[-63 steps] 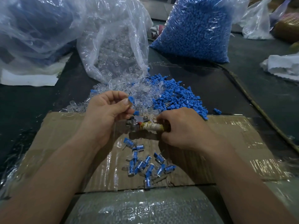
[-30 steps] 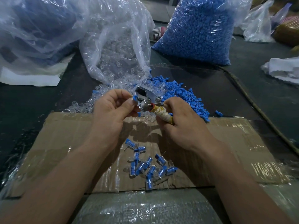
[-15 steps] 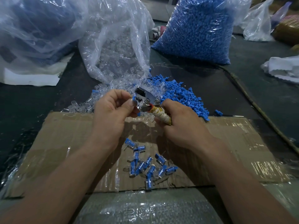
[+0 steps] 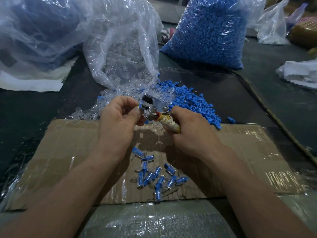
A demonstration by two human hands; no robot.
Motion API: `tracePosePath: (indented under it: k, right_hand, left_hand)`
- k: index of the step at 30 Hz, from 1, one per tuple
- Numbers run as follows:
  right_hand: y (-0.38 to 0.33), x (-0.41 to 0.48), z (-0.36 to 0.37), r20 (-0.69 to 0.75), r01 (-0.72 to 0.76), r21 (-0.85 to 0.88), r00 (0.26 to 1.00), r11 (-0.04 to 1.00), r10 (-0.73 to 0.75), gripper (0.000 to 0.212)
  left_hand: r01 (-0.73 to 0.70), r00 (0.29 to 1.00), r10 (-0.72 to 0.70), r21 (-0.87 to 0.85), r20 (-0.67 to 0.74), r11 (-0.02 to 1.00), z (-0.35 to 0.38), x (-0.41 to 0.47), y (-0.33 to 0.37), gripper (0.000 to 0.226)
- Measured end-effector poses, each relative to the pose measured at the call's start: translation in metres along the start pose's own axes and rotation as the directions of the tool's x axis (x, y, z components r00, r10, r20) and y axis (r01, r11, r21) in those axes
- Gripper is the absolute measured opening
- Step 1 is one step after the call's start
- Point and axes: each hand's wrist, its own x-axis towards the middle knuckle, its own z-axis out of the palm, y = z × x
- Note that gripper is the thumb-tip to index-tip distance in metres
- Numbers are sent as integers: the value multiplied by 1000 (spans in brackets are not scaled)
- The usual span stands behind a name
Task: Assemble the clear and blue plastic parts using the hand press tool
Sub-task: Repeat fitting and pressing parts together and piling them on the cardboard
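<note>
My right hand (image 4: 190, 134) grips the tape-wrapped handle of the chrome hand press tool (image 4: 152, 107), raised above the cardboard. My left hand (image 4: 118, 121) pinches a small blue part (image 4: 141, 106) at the tool's metal head. Whether a clear part sits in the head is hidden by my fingers. Beyond the hands lie a pile of loose clear parts (image 4: 120, 93) and a pile of loose blue parts (image 4: 192, 103). Several assembled blue-and-clear pieces (image 4: 157, 176) lie on the cardboard sheet (image 4: 68, 152) between my forearms.
An open plastic bag of clear parts (image 4: 123, 54) spills toward me. A full bag of blue parts (image 4: 209, 31) stands at the back right. A big clear bag (image 4: 37, 31) sits at the far left, white cloth (image 4: 301, 73) at the right, a cord (image 4: 267, 110) runs diagonally.
Both hands lifted the press tool from the cardboard to above the piles. My left hand keeps the blue part at the tool's head. Little moved in the last half second.
</note>
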Motion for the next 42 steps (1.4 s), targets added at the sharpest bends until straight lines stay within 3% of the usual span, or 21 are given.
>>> tracePosePath:
  k: [8,13,16,20,22,27,30,31,33,36,39,42]
  right_hand:
    - [5,-1,3,-57,12,-36,998,999,-15,18]
    - [18,-1,-5,-94,-31,-62,995,998,25,32]
    - [23,-1,-8,-109,-93,-54,990,994,86,30]
    - [24,-1,-9,-72,-83,-62,994,995,78,30]
    - [22,-1,-9,-48,-64,-53,997,997,62,26]
    - [18,-1,-6,-3,-35,-93,999,995,35,41]
    - [17,-2,-7,6,-28,-97,1000,995,29,42]
    - [17,-2,-8,13,-28,-95,999,995,29,42]
    - [15,-2,-8,28,-26,-83,999,996,28,41]
    - [13,-4,-9,57,-9,-82,998,997,13,38]
    - [11,-4,-9,116,11,-69,993,998,-3,41]
    - [8,-5,-7,176,28,-91,984,996,-11,52]
  left_hand:
    - [-2,1000,2,-14,-22,1000,-1,3,-3,15]
    - [26,996,-39,-167,-79,986,-13,10,-1,12]
    - [85,989,-62,-180,132,980,-19,9,1,12]
    - [149,885,-107,-59,452,987,-14,1,-2,10]
    - [109,834,-94,5,543,994,-13,1,-1,11]
    - [40,754,-105,114,648,993,-14,4,1,25]
    - [94,643,-138,101,753,990,-17,2,2,14]
    - [134,658,-130,54,742,989,-18,2,3,11]
    - [225,788,-145,-61,598,972,-20,4,4,10]
    - [149,972,-135,-56,194,987,-19,13,-4,14]
    - [30,997,-16,198,-74,980,-17,19,-19,24]
    - [-58,997,74,486,-14,872,-15,20,-24,28]
